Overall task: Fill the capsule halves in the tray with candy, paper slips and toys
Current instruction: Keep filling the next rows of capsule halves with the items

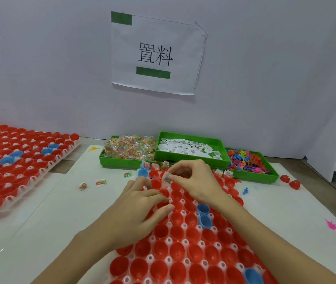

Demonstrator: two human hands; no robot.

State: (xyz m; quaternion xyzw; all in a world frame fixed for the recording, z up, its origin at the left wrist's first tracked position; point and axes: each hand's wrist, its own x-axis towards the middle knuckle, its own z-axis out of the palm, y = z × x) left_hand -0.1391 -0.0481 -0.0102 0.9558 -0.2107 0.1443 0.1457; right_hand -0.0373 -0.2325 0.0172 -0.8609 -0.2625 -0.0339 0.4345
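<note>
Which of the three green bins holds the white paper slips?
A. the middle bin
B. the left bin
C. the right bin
A: the middle bin is full of white paper slips, while the left bin holds candy packets and the right bin holds coloured toys.

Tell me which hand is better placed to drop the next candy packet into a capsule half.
The right hand: it already pinches a candy packet just above the red capsule halves. The left hand rests lower on the tray.
</note>
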